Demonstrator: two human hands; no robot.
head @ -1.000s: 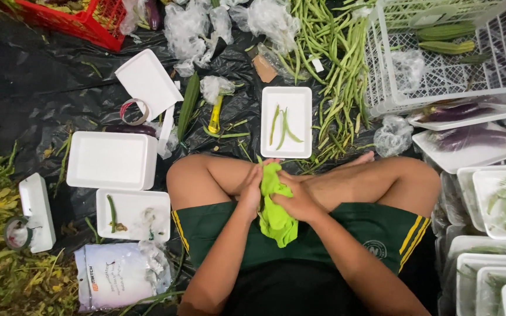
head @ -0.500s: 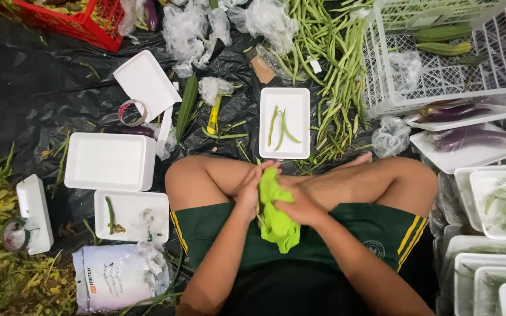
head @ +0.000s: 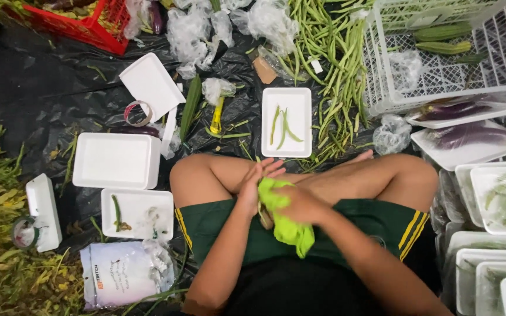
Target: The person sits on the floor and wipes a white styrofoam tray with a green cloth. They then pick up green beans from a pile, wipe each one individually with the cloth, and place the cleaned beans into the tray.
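Observation:
I sit cross-legged on black plastic sheeting. My right hand (head: pixel 297 203) grips a bright green cloth (head: pixel 288 225) that hangs down over my lap. My left hand (head: pixel 255 186) rests flat against the cloth's upper end, its fingers spread and pointing to the right. Just past my shins lies a white foam tray (head: pixel 303 105) with a few green beans (head: pixel 281 124) in it.
A pile of long green beans (head: pixel 338 64) lies by a white plastic crate (head: pixel 440 70) holding gourds. Wrapped eggplant trays (head: pixel 469 137) and several stacked trays (head: pixel 493 257) line the right. Foam trays (head: pixel 115 161), tape rolls (head: pixel 137 112), a red crate (head: pixel 83 20) and a printed bag (head: pixel 121 275) are on the left.
My right hand has pulled the green cloth down and to the right across my lap. The fingers of my left hand have opened and spread.

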